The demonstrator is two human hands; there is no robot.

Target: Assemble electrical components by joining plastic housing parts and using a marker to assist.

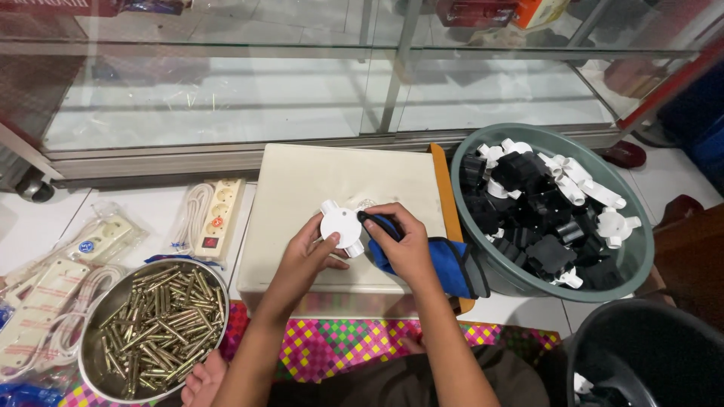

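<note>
Cream board (302, 181), left hand (302, 252) gripping white junction box (341, 224), right hand (403, 241) seemingly clutching blue cloth (452, 267)

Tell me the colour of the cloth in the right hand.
Blue cloth, gripped by the right hand; seen in the head view.

Two bare forearms, no sleeves, no watch, no rings or gloves showing. Left hand (305, 252) and right hand (407, 245) bare, nails short. Dark brown garment across the lap at the bottom edge.
</note>
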